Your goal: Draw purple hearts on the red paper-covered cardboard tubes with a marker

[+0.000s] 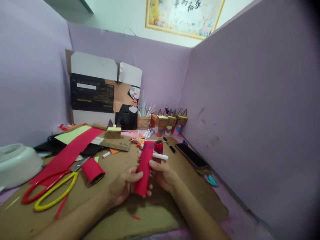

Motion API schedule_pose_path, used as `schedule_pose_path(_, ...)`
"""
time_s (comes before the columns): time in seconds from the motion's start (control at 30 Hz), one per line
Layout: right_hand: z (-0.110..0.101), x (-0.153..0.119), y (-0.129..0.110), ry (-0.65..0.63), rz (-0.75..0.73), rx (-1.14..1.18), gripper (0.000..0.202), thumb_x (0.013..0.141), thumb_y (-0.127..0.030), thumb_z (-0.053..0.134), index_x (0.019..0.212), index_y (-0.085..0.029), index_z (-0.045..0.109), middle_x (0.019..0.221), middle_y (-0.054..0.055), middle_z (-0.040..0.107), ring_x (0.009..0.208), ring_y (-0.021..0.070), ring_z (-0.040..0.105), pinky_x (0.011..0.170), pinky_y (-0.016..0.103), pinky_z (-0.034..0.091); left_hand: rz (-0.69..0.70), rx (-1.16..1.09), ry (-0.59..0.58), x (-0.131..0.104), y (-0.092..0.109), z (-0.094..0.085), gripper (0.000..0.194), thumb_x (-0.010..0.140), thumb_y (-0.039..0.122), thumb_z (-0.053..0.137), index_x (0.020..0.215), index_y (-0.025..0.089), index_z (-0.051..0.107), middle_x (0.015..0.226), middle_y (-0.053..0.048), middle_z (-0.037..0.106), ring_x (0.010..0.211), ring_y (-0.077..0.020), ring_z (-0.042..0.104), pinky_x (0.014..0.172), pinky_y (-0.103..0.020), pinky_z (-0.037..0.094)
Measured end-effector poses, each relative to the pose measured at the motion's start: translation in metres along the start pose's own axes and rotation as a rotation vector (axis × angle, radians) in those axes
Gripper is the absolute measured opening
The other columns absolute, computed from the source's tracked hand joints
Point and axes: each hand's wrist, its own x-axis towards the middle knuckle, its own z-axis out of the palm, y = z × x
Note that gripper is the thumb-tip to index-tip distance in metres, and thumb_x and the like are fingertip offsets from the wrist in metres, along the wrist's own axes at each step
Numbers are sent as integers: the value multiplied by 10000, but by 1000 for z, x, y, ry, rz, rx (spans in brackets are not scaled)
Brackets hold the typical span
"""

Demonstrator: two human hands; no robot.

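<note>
Red paper piece (pixel 144 171): between both hands above the cardboard (pixel 192 200), purple marks near its top.
Left hand (pixel 126 181): grips the lower part, thumb in front.
Right hand (pixel 161 171): steadies the edge, also holding the white marker (pixel 162 156) (crossing behind).
Handling: best kept braced, tip off bare red.

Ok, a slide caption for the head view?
Left hand and right hand hold a red paper piece, the right also a white marker, above cardboard.
</note>
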Motion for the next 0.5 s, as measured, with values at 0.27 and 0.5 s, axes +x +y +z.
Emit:
schedule_pose_path(0.27, -7, 4, 14, 6, -128, -82, 340, 614, -172, 729, 933, -208, 617, 874, 26, 686, 808, 194, 629, 756, 315, 479, 246, 501, 303, 7, -3, 2, 363, 615, 383, 693, 827, 108, 588, 688, -26, 604, 616, -143, 536, 561, -243, 424)
schedule_pose_path(0.5, -5, 6, 17, 91, -115, -106, 362, 599, -144, 732, 936, -200, 611, 804, 14, 693, 705, 179, 632, 685, 304, 494, 165, 439, 382, 4, -2, 9, 295, 564, 363, 707, 681, 128, 570, 574, -1, 580, 506, -123, 499, 494, -235, 388)
